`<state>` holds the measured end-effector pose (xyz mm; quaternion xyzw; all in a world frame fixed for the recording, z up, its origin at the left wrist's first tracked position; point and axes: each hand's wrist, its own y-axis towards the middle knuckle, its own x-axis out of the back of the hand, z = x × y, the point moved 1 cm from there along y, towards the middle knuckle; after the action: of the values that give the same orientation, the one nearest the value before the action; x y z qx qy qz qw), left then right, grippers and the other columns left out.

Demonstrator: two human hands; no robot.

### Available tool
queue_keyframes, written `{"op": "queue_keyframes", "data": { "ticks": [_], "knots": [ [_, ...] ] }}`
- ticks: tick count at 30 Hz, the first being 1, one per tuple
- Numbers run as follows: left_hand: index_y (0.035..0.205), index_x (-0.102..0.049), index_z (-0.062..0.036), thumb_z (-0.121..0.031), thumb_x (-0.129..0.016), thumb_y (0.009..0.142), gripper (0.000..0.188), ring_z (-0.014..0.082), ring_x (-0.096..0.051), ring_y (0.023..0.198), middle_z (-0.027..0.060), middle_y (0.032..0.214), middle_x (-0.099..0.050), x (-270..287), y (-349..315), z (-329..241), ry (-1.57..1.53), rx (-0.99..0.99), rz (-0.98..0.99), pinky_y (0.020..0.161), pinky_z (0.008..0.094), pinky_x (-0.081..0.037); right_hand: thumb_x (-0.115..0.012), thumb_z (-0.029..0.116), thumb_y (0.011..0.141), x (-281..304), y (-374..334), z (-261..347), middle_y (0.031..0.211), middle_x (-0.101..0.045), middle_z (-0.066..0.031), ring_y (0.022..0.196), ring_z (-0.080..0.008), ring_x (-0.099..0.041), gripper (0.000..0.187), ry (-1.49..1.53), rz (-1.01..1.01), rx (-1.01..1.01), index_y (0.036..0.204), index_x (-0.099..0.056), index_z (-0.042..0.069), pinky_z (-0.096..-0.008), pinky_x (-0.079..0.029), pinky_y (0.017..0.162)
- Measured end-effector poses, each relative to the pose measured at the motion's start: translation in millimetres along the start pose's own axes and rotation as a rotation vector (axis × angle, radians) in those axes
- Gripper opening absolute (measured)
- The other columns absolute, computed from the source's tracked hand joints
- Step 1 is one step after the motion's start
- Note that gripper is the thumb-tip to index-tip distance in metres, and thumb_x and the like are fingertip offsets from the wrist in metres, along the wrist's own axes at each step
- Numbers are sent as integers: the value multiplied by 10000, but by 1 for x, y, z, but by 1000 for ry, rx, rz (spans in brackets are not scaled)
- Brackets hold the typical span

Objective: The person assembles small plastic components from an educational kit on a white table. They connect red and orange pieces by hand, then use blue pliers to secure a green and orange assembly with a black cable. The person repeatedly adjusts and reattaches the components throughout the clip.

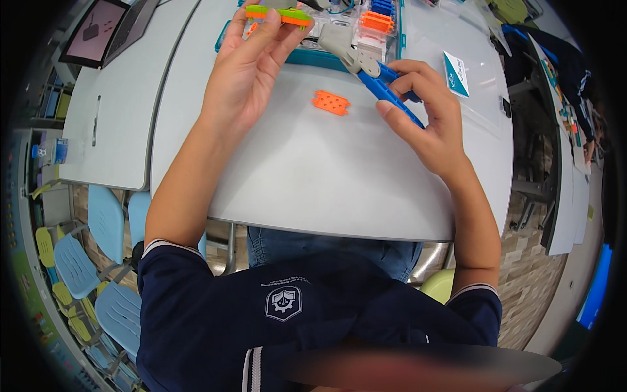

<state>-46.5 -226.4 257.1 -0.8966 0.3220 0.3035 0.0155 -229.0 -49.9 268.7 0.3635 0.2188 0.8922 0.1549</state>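
My left hand is raised over the far side of the table, its fingers pinching a small orange and green plastic building piece. In my right hand is a plier-like tool with blue handles and a grey head. Its head points up and left, toward the piece; whether the two touch I cannot tell. A flat orange plate with holes lies on the table between my hands. Behind them, a teal-edged case holds orange and blue plastic parts, partly hidden by my left hand and the tool.
The white table spreads in front of me. A teal and white card lies at the right. On the adjoining left table stands an open laptop. Blue chairs are at the left, and another person is at the far right.
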Motion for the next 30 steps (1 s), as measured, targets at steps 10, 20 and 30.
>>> {"op": "queue_keyframes", "data": {
  "ticks": [10,20,30],
  "knots": [
    [1399,-349,51,-82,-595,998,488,283,-543,1301,218,1335,-514,-1,-1,1,-138,25,-3,1111,338,-505,-730,185,885,-12,-4,-5,1137,-574,-127,910,-197,-550,210,169,-2,-72,965,-633,17,-303,-462,793],
    [1342,-460,56,-39,-621,970,417,234,-557,1287,172,1320,-573,-5,-4,3,-68,60,39,1140,296,-460,-727,182,887,-11,-5,-7,1163,-565,-133,928,-194,-549,205,175,-36,-51,978,-644,18,-306,-459,832],
    [1257,-592,15,-205,-684,964,378,200,-651,1110,107,1184,-663,-16,-14,-1,182,133,177,1057,339,-476,-737,186,871,-6,-2,-8,1180,-579,-146,936,-204,-560,199,112,-50,-17,947,-652,23,-316,-462,850]
  ]
}}
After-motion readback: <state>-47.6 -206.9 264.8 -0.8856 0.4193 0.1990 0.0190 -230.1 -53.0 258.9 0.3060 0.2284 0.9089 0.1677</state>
